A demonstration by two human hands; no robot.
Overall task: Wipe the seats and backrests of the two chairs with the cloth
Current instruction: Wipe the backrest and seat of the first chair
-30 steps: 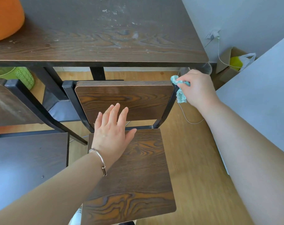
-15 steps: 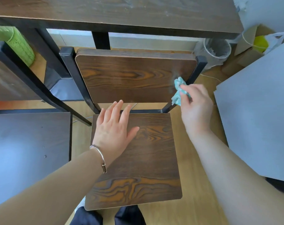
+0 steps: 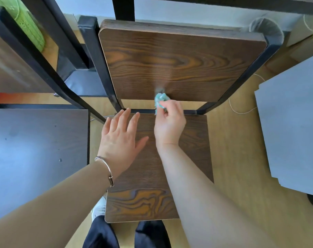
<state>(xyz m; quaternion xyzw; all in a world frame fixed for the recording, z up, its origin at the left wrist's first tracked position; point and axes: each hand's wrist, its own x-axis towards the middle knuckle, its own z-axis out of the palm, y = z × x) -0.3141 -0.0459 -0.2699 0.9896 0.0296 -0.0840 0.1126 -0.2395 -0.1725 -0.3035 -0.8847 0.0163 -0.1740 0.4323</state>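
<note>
A wood-grain chair stands in front of me, its backrest [image 3: 180,61] framed by black metal and its seat [image 3: 145,199] below. My right hand [image 3: 170,126] pinches a small teal cloth [image 3: 160,100] against the lower edge of the backrest, near its middle. My left hand [image 3: 120,138], with a bracelet on the wrist, rests flat with fingers spread on the back left part of the seat. The second chair's dark seat [image 3: 36,154] and backrest [image 3: 7,68] lie at the left.
A dark table edge [image 3: 223,2] runs across the top. A clear bin [image 3: 266,27] stands behind the chair's right post. A grey panel [image 3: 293,126] fills the right side. A green object [image 3: 27,24] sits at the top left. A white cord [image 3: 241,110] trails on the wooden floor.
My right hand has carried the cloth from the backrest's top right corner down and left to its lower middle edge. The view has tilted down. My left hand has stayed on the seat.
</note>
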